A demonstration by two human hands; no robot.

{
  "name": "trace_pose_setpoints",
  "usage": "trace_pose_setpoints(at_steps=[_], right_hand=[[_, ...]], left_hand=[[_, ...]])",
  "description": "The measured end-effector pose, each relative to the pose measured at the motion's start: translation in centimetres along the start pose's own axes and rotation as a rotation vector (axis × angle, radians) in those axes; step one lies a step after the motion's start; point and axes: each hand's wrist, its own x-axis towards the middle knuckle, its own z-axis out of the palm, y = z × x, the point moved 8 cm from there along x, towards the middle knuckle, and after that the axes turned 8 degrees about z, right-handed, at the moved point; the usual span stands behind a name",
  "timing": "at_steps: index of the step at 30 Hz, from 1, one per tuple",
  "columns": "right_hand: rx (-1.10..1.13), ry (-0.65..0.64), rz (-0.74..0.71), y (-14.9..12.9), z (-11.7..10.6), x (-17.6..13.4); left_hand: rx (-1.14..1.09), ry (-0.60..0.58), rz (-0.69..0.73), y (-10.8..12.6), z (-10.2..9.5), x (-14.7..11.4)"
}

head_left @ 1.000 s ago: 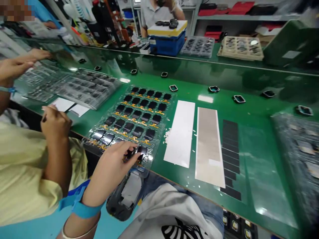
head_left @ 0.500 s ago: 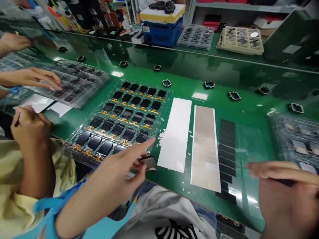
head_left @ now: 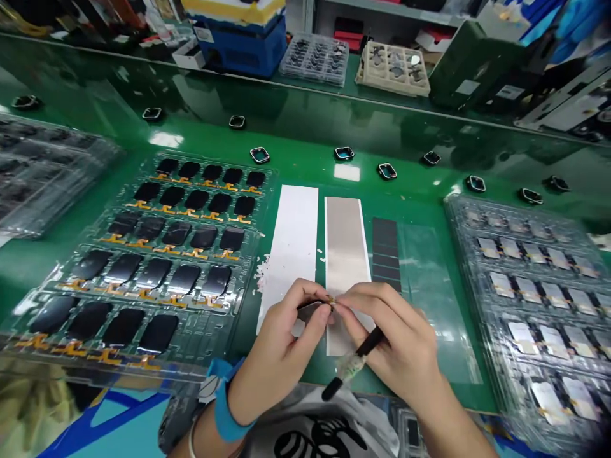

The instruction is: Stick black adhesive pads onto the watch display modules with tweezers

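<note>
My left hand (head_left: 284, 353), with a blue strap on its wrist, grips a small watch screen (head_left: 309, 310) by its edges above the table. The fingertips of my right hand (head_left: 398, 340) meet the screen's gold ribbon cable (head_left: 331, 301) and pinch it. Tucked in the same hand is a slim black pen-like tool (head_left: 353, 364) with a clear-wrapped middle; its tip is hidden. Beneath my hands lie a white strip sheet (head_left: 296, 235) and a beige strip sheet (head_left: 346, 235). On the left, a clear tray (head_left: 205, 331) holds rows of black watch screens (head_left: 123, 327).
Black adhesive pieces (head_left: 384, 245) lie beside a clear film (head_left: 429, 286). On the right stands another clear tray (head_left: 482, 312) with silver-backed parts. Several watch cases (head_left: 260, 154) line the back of the table below a raised shelf. White scraps (head_left: 261, 270) lie beside the white sheet.
My left hand has carried the screen from beside the tray to over the strips. My right hand has come in from the right to meet it. The view has turned right.
</note>
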Motion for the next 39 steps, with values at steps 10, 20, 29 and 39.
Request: trace_pose_setpoints(at_steps=[10,20,29,39], right_hand=[[-0.093,0.07,-0.072,-0.4,0.2,-0.5],[-0.102,-0.012,-0.089,-0.2,1.2,-1.0],[-0.148,0.018,-0.064,-0.2,1.3,-1.2],[-0.132,-0.045,-0.106,-0.3,2.0,-1.1]], left_hand=[[0.001,0.075,0.034,-0.4,-0.7,0.4],[-0.031,0.06,0.116,-0.1,-0.6,0.2],[0.029,0.095,0.187,0.3,-0.8,0.1],[0.149,0.081,0.214,0.5,-0.9,0.0]])
